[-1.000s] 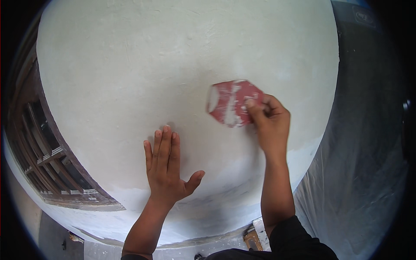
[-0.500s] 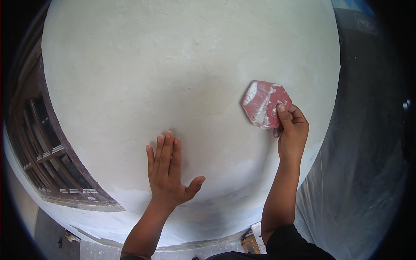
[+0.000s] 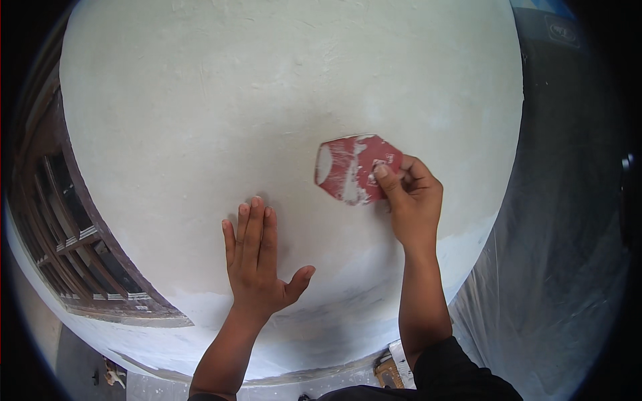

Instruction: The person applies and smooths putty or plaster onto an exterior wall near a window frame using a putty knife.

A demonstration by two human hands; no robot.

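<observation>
A pale plastered wall (image 3: 281, 87) fills the middle of the head view. My left hand (image 3: 261, 260) lies palm down on it, low and left of centre, with fingers stretched and thumb out. To its upper right, my right hand (image 3: 414, 200) grips a red, many-sided flat scraper (image 3: 348, 167) streaked with white compound, thumb on its face and fingers partly hidden behind it. The scraper is on or very near the wall's surface; exact contact is hard to tell.
A wooden barred window (image 3: 73, 220) with a worn frame is at the left. Translucent plastic sheeting (image 3: 535, 281) hangs along the right. At the foot of the wall are a brown box (image 3: 389, 373) and a speckled grey floor (image 3: 150, 387).
The scraper in my right hand moved right by half a second ago and is now back toward the centre, slightly lower than a second ago. My left hand has barely shifted.
</observation>
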